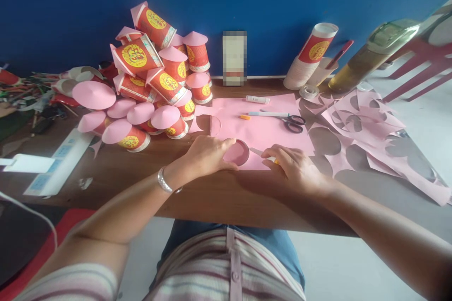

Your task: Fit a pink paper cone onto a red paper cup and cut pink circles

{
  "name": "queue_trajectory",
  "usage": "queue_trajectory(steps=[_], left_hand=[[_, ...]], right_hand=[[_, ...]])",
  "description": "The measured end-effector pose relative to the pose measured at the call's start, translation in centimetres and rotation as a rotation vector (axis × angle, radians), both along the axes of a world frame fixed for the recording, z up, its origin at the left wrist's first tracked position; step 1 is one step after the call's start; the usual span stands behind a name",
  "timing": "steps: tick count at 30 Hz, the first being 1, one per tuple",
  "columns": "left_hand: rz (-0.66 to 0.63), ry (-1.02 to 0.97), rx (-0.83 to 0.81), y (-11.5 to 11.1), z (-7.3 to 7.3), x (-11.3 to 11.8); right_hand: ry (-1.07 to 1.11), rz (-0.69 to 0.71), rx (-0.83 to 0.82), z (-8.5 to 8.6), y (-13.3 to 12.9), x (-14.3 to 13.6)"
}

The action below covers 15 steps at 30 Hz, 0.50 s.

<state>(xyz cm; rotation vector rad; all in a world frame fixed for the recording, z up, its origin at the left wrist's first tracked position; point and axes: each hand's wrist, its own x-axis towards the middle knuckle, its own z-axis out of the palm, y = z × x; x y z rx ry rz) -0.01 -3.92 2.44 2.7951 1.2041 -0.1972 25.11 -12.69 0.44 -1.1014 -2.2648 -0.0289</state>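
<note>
My left hand (208, 153) is curved round a thin-rimmed ring (248, 152), thumb and finger at its edge. The ring lies on the near edge of a pink paper sheet (257, 134), and pink shows inside it. Just to the right, my right hand (293, 167) grips a craft knife (256, 151), its blade pointing left at the ring's rim. Most of the handle is hidden by the fingers. Black-handled scissors (294, 124), a pale pen (268, 114), an orange cap (244, 117) and a white glue stick (257, 99) rest farther back on the sheet.
Several red paper cups (139, 56) with pink cone tops are piled at left. Pink paper offcuts (342, 160) with round holes spread at right. Behind them are stacked cups (310, 59), a tape roll (309, 91) and a tilted bottle (367, 56). A blue wall (275, 4) bounds the table.
</note>
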Motion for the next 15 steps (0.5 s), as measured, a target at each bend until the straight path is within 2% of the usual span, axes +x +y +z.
queue_trajectory(steps=[15], left_hand=[[0.011, -0.005, -0.029, 0.0, 0.2, 0.1]], right_hand=[[-0.079, 0.069, 0.048, 0.6, -1.4, -0.3]])
